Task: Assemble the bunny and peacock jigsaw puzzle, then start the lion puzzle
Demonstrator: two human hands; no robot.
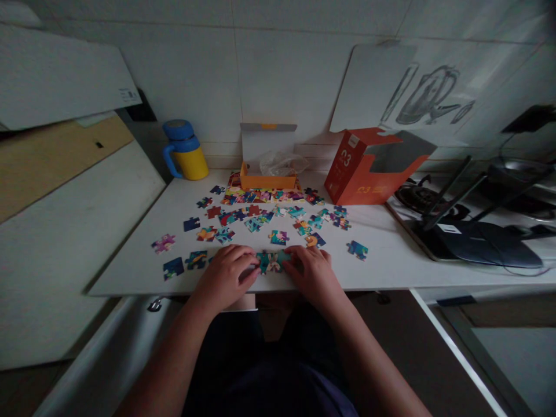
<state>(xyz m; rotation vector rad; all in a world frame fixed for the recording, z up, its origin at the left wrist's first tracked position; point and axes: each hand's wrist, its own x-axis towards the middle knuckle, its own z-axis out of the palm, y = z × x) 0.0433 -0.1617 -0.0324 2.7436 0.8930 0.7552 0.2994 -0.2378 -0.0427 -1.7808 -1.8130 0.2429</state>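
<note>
Left hand (pixel 226 272) & right hand (pixel 313 272) pinching joined puzzle pieces (pixel 273 260) at table (pixel 391 260) edge; keep flat, align tabs w/ light, even pressure

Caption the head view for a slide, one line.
Both hands, left hand and right hand, press joined puzzle pieces on white table.

white table (pixel 382 266), puzzle pieces (pixel 260 217), orange box (pixel 369 168), mug (pixel 186 150)

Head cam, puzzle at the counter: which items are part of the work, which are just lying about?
In use:
- left hand and right hand, pressing on joined pieces
- loose puzzle pieces spread on the white counter
- open yellow puzzle box

Lying about:
- yellow and blue mug
- orange carton
- gas hob
</note>
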